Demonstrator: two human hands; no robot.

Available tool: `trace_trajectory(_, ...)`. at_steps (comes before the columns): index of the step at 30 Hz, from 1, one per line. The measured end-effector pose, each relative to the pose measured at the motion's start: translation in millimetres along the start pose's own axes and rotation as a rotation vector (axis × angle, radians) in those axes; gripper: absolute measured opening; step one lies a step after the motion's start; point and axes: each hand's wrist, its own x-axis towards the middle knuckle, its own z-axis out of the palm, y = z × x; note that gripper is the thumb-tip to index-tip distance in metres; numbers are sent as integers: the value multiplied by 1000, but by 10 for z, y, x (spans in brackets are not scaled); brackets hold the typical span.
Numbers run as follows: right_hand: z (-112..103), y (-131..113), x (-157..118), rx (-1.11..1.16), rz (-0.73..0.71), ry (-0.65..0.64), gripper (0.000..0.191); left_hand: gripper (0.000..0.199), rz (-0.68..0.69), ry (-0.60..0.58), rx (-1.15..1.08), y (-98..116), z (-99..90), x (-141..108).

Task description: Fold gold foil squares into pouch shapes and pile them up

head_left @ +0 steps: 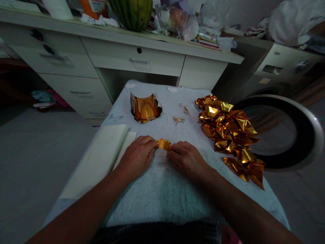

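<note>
Between my hands, low over the cloth-covered table [162,200], is a small piece of gold foil paper [164,144] with a pale strip below it. My left hand [139,152] pinches its left end, fingers closed. At the right end, the fingers of my right hand [186,157] are closed on the same foil. Beyond them stands a curved stack of gold foil sheets [146,106]. Folded gold foil pieces [225,125] lie heaped on the right. A few gold scraps [179,119] sit between stack and heap.
Folded cream paper [99,157] lies at the table's left side. Behind is a white desk with drawers [139,61], carrying a watermelon [132,12] and a clear bowl [175,20]. To the right, a washing machine has its round door [309,135] swung open beside the table.
</note>
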Motion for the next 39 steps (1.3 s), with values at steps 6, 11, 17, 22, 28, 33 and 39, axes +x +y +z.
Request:
trace_trajectory(6, 10, 104, -34, 129, 147, 56, 15, 24, 81, -40, 13, 42, -37, -43)
trace_trajectory(11, -6, 142, -49, 209, 189, 47, 16, 15, 141, -10, 84, 11, 46, -33)
trace_trajectory(17, -24, 104, -21, 223, 212, -6, 9, 15, 188, 49, 202, 19, 56, -15)
trace_trajectory(22, -35, 125, -18, 254, 167, 0, 12, 13, 209, 29, 226, 39, 40, -37)
trace_trajectory(28, -9, 132, -20, 273, 118, 36, 14, 11, 244, 11, 248, 10, 82, -41)
trace_trajectory(33, 10, 135, -36, 288, 125, 53, 17, 14, 318, 32, 247, -8, 90, -75)
trace_trajectory(39, -30, 139, -42, 391, 172, 25, 18, 18, 307, -1, 231, 17, 21, -96)
